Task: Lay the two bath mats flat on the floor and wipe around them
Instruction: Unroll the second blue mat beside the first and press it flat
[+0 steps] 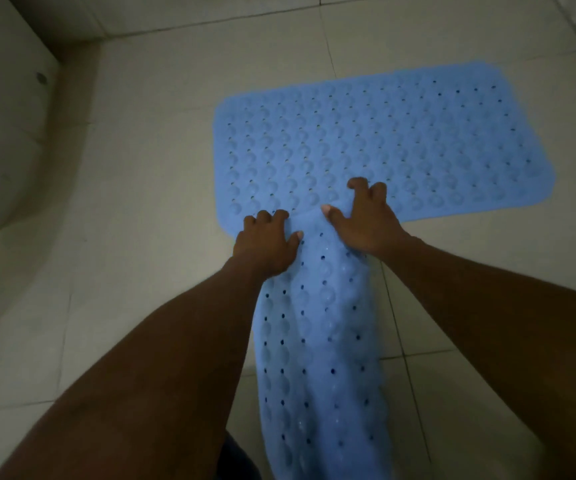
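One blue rubber bath mat (pixel 383 140), dotted with holes and suction bumps, lies flat on the tiled floor in the upper right. A second blue mat (pixel 317 341) of the same kind hangs lengthwise between my arms, bowed rather than flat, its far end overlapping the near edge of the first. My left hand (pixel 267 242) grips the far left corner of this second mat, fingers curled over its edge. My right hand (pixel 366 216) grips the far right corner the same way.
A pale toilet bowl (pixel 5 140) stands at the left, close to the wall corner. Light grey floor tiles (pixel 148 188) with dark grout lines surround the mats. The wall base (pixel 210 12) runs along the top. The light is dim.
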{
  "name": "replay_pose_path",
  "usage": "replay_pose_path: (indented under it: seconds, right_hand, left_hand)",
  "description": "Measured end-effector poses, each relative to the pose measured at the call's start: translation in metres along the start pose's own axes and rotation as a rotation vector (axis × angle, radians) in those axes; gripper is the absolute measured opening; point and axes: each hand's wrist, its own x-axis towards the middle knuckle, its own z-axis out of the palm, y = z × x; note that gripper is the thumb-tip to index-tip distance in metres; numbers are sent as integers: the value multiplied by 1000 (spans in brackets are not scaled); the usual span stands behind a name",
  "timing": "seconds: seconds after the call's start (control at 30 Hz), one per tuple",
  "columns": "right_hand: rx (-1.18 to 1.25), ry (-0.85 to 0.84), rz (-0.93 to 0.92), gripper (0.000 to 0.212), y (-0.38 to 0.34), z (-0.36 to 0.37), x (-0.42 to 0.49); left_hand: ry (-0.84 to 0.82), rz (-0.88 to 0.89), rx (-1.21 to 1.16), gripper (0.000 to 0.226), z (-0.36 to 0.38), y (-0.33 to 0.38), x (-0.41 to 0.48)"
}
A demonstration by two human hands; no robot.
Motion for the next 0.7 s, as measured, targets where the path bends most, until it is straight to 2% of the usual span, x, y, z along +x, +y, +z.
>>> replay_pose_path:
  seconds: [0.1, 0.2, 0.27, 0.4, 0.53, 0.7]
  right_hand:
    - [201, -17, 224, 54, 24, 1, -10]
    - [391, -227, 558, 45, 42, -3, -39]
    - [546, -329, 654, 51, 50, -4, -58]
    - [608, -428, 568, 63, 53, -2, -72]
    - [520, -493, 464, 89, 43, 7, -60]
    - [541, -642, 380, 78, 36, 16, -55]
  left_hand:
    - [25, -36, -125, 64, 29, -8, -23]
    - [22, -56, -231, 66, 59, -7, -43]
    - [-1, -56, -171, 74, 73, -9, -54]
    - [22, -8, -2, 61, 71, 0, -68]
    - [14, -2, -43, 59, 75, -13, -73]
    - [18, -27, 42, 65, 81, -18, -76]
